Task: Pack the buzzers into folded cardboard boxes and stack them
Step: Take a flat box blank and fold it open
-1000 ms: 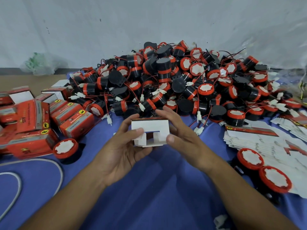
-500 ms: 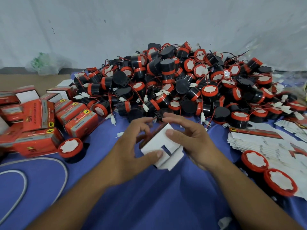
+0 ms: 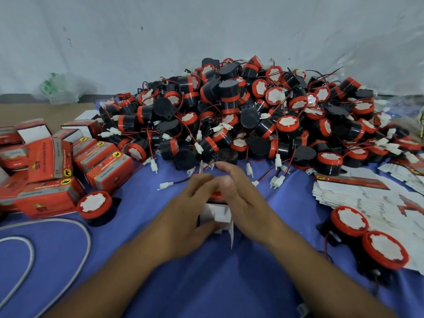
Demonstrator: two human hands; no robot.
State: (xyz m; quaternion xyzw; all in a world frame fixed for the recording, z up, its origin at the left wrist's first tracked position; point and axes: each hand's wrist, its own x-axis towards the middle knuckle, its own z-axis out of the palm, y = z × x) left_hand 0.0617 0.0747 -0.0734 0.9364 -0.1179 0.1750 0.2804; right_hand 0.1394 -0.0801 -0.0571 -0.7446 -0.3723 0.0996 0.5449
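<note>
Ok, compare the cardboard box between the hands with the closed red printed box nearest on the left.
The cardboard box shows loose white flaps; the closed red printed box is shut. The first sits between the left hand and right hand; the second rests on the blue cloth. Both have red outsides.

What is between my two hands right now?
A partly folded cardboard box, white inside, between the left hand and right hand, seen in the head view.

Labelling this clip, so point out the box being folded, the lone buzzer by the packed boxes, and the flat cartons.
Box being folded (image 3: 221,214): head view, white inner flap.
Lone buzzer (image 3: 93,203): head view, white top face.
Flat cartons (image 3: 367,203): head view, white top sheet.
</note>
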